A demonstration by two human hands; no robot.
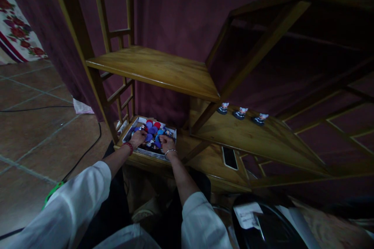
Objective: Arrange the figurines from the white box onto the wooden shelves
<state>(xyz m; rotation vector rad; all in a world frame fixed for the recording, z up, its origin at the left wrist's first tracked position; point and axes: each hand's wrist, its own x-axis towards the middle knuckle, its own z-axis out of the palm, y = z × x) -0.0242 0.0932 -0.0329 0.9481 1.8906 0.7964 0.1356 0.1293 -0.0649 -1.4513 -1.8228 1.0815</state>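
Note:
A shallow white box (173, 135) on the lower wooden shelf holds several small figurines with round bases in purple, blue and red. My left hand (138, 138), with a red bead bracelet at the wrist, reaches over the box's left side with its fingers curled down among the pieces. Over the right side, my right hand (166, 143), wearing a silver bangle, has its fingers drawn together beside a light blue round base (158, 138). What either hand's fingertips hold is too small and dark to make out.
Three small figurines (240, 113) stand in a row on the raised shelf (263, 140) at right. A phone (230, 158) lies on the lower board. An upper shelf (152, 68) overhangs the box. A black stool-like seat (271, 225) bears papers. Cables cross the tiled floor (37, 140).

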